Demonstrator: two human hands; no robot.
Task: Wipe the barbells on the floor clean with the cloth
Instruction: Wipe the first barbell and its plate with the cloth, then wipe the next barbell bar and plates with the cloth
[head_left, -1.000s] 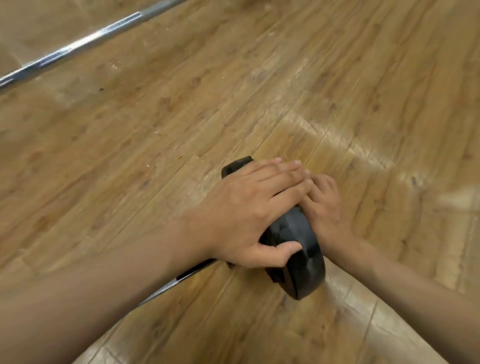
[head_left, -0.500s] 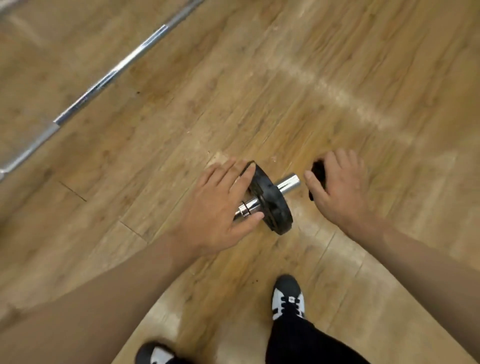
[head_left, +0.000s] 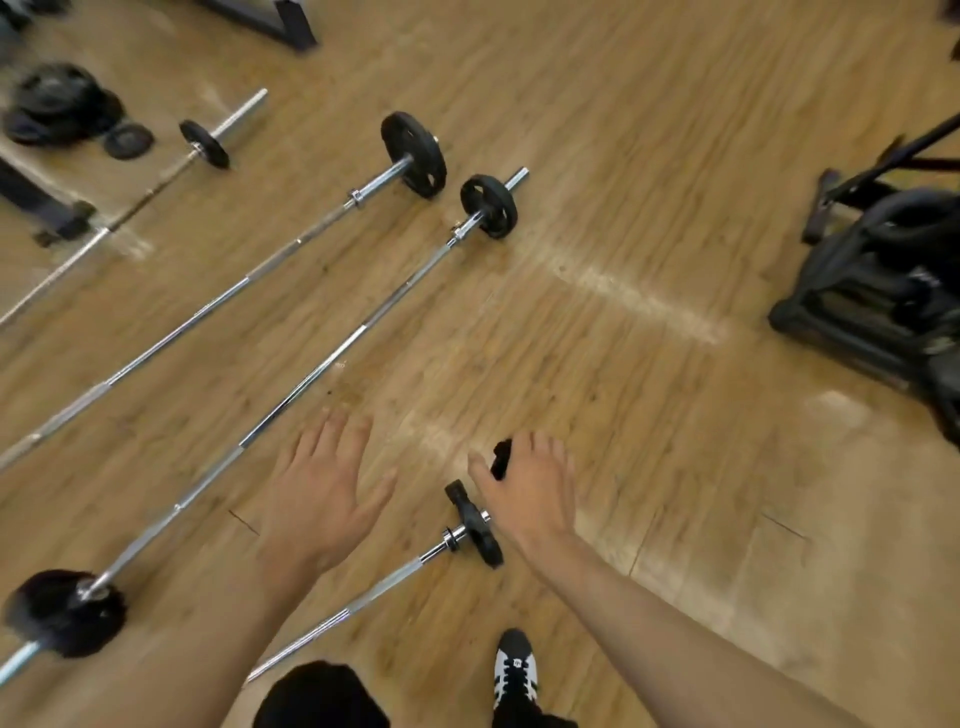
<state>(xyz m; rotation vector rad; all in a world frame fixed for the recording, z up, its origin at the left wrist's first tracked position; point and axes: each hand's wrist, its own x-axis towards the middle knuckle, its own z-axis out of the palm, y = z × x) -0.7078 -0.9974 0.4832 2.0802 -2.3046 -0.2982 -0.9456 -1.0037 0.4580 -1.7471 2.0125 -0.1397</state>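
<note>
Several chrome barbells lie slanted on the wooden floor. The nearest barbell (head_left: 363, 603) has a small black plate (head_left: 475, 525) at its end, just below my hands. My right hand (head_left: 524, 488) hovers above that plate and grips a black cloth (head_left: 501, 458) between thumb and fingers. My left hand (head_left: 319, 493) floats with fingers spread, holding nothing, above the floor between the nearest barbell and a second barbell (head_left: 311, 374). A third barbell (head_left: 218, 306) lies further left, with a larger black plate (head_left: 414, 154).
A black equipment rack (head_left: 883, 280) stands at the right. Loose black plates (head_left: 62, 109) lie at the far left beside a fourth bar (head_left: 171, 171). My white-and-black shoe (head_left: 515, 670) and a dark trouser leg are at the bottom.
Both hands have come off the nearest barbell's plate and risen. The camera has lifted away, so more barbells and the rack come into view. The cloth stays in the right hand.
</note>
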